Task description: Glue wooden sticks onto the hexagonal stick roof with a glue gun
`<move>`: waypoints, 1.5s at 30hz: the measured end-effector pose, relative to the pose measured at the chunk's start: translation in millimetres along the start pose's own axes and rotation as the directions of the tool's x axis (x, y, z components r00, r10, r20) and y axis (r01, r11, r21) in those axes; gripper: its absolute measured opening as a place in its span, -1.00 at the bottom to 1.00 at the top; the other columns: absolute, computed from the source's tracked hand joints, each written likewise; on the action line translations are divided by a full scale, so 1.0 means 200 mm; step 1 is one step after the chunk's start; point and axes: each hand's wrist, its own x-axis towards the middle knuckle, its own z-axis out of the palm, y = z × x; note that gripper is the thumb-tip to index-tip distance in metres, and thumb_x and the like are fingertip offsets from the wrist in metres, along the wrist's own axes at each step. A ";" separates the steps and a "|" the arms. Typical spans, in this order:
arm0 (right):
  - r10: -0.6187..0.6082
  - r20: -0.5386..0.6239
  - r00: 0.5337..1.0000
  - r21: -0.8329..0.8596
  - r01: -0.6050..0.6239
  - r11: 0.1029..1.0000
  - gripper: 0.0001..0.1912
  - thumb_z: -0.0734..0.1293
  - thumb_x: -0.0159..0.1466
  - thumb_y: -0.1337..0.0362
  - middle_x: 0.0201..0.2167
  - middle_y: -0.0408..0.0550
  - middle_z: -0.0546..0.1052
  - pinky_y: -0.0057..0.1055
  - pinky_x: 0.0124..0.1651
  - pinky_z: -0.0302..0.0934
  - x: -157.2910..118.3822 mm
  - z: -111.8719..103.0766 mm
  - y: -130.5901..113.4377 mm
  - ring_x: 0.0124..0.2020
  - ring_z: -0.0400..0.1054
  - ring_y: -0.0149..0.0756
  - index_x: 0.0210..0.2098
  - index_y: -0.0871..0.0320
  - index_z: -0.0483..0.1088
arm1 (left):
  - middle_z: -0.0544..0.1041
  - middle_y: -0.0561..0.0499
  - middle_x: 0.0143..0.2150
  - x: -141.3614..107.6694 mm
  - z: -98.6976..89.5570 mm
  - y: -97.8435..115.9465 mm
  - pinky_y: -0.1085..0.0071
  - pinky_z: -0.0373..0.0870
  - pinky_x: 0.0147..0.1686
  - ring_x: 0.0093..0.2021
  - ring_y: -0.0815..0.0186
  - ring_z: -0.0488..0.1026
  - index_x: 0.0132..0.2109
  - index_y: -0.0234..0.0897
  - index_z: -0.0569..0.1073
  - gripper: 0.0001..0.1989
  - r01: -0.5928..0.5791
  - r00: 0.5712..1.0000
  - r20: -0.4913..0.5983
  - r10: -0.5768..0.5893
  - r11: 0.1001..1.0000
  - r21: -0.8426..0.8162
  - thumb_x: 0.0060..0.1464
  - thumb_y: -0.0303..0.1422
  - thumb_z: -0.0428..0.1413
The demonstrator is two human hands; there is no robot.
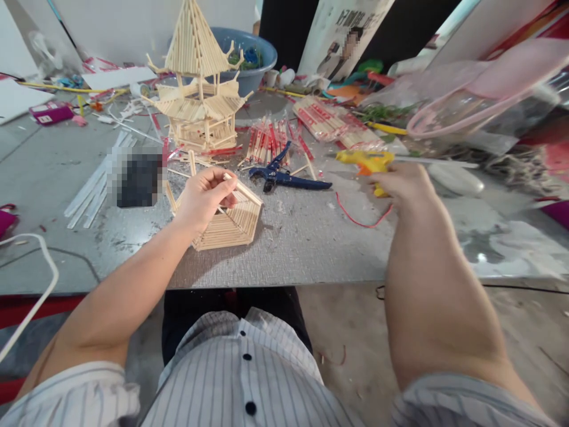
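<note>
My left hand (208,196) is closed, thumb and fingers pinching the upper part of a small wooden-stick frame (229,230) with slatted, angled panels. That frame rests near the table's front edge, partly covered by the hand. Over to the right, my right hand (402,181) has its fingers wrapped round the handle of a yellow glue gun (367,159), whose nozzle points left. Between the hands lies a dark blue cutter (288,178). Behind the left hand stands a tiered pagoda model (202,107) built from pale sticks.
Clear glue sticks (95,184) and a pixelated dark object (138,178) lie left. Red-and-white packets of sticks (320,121) are behind the cutter, near a blue basin (262,59). A pink-rimmed clear container (471,101) is at right. A red wire (362,224) curls on the grey table (302,255).
</note>
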 end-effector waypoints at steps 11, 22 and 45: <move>0.181 0.170 0.969 0.625 -0.248 0.740 -0.75 0.36 0.03 0.11 -0.51 -0.11 0.42 -0.40 -0.52 0.18 -0.06 0.34 -0.53 -0.58 0.35 -0.42 -0.44 0.06 0.22 | 0.46 0.14 -0.56 0.01 -0.01 0.00 0.57 0.43 -0.60 -0.61 0.50 0.43 -0.40 -0.29 0.44 -0.93 0.051 0.998 -0.037 -0.057 0.985 -0.163 -0.05 -0.42 0.21; -0.032 0.201 0.979 0.494 -0.073 0.866 -0.79 0.47 -0.01 0.18 -0.42 -0.04 0.54 -0.40 -0.60 0.15 -0.34 0.47 -0.70 -0.65 0.23 -0.45 -0.45 0.10 0.40 | 0.49 0.12 -0.56 0.04 -0.02 0.02 0.65 0.42 -0.58 -0.61 0.54 0.44 -0.43 -0.32 0.40 -0.85 0.154 0.960 -0.179 -0.214 0.941 -0.300 0.12 -0.44 0.10; -0.308 0.044 0.950 0.051 0.306 0.951 -0.58 0.42 -0.01 -0.17 -0.51 -0.12 0.43 -0.27 -0.37 0.18 -0.39 0.49 -0.71 -0.46 0.32 -0.24 -0.47 0.02 0.33 | 0.47 0.08 -0.59 0.07 -0.02 0.03 0.69 0.49 -0.53 -0.61 0.57 0.43 -0.50 -0.35 0.41 -0.68 0.241 0.912 -0.215 -0.351 0.879 -0.411 0.23 -0.46 -0.03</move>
